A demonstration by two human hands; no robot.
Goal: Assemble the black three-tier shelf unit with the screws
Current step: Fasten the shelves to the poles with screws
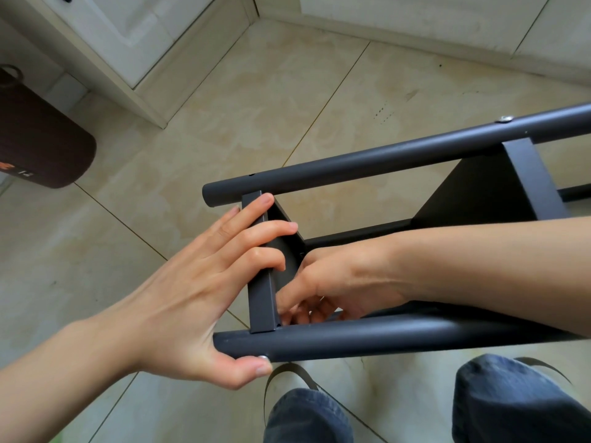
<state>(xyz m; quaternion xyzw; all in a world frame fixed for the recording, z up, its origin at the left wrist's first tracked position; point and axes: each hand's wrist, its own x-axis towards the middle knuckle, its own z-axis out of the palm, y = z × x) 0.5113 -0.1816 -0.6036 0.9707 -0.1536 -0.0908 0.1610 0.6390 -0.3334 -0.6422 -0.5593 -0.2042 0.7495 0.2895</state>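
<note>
Shelf unit [399,161] on its side over tiled floor [224,107], by the knees.
Left hand [192,282] spans end shelf panel [260,302], thumb under near tube by a screw [263,357]. Right hand [329,282] reaches inside, fingers curled; contents unclear.

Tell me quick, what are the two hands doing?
Left hand: grips the end shelf panel, thumb under the near pole.
Right hand: fingers curled inside the frame; what they hold cannot be told.
</note>
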